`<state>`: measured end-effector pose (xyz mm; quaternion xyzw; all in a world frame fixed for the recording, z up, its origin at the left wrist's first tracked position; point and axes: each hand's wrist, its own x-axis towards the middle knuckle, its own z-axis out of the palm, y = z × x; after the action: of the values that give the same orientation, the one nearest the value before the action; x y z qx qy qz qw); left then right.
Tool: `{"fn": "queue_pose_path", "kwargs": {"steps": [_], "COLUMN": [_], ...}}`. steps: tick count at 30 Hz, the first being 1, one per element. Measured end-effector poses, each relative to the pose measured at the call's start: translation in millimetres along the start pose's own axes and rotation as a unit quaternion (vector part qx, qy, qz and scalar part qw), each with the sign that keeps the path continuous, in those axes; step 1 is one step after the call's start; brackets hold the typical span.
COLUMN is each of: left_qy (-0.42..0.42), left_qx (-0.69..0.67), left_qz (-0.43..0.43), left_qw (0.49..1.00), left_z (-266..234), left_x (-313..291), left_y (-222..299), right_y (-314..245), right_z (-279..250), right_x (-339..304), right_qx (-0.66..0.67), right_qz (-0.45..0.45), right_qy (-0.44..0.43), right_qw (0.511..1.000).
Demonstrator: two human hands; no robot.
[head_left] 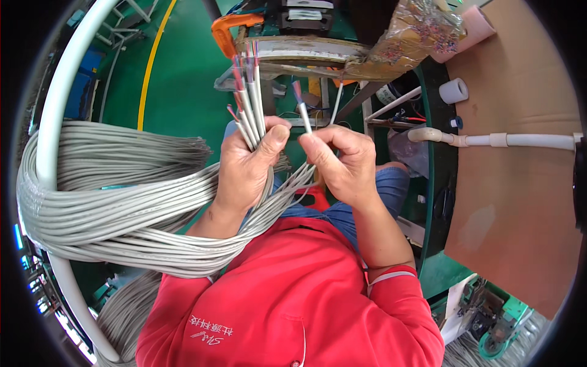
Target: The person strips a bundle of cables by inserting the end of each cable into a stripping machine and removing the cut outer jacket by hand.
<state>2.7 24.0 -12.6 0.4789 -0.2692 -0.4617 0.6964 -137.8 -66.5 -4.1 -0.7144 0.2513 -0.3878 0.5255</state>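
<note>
My left hand [251, 160] is closed round several white cables [252, 104], whose stripped ends with red, blue and other thin wires point away from me. Just to its right, my right hand [342, 160] pinches a single white cable [305, 117] between thumb and finger. That cable's stripped end shows reddish and blue wires. A thick bundle of grey-white cables [134, 214] runs from the left, over my left forearm and lap, toward both hands. Where the held cables join the bundle is partly hidden by my fingers.
A white pipe frame [54, 116] carries the looped bundle at left. Ahead stands a bench edge [306, 48] with an orange clamp [231, 32] and a plastic-wrapped box [409, 43] littered with wire bits. To the right are a brown board [513, 202], a white pipe [520, 140] and a tape roll [454, 91].
</note>
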Motion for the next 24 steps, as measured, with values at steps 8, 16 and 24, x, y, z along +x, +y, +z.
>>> {"fn": "queue_pose_path", "kwargs": {"steps": [8, 16, 24], "left_qy": [0.024, 0.012, -0.028], "left_qx": [-0.027, -0.162, -0.085], "left_qz": [0.0, -0.01, -0.027], "left_qw": [0.999, 0.987, 0.996], "left_z": [5, 7, 6], "left_x": [1, -1, 4], "left_y": [9, -2, 10], "right_y": [-8, -3, -6], "right_z": [-9, 2, 5], "right_x": [-5, -14, -13], "right_qx": [-0.012, -0.021, 0.02], "right_qz": [0.029, 0.013, 0.025], "right_qy": [-0.102, -0.093, -0.075], "right_qw": [0.994, 0.995, 0.997]}}
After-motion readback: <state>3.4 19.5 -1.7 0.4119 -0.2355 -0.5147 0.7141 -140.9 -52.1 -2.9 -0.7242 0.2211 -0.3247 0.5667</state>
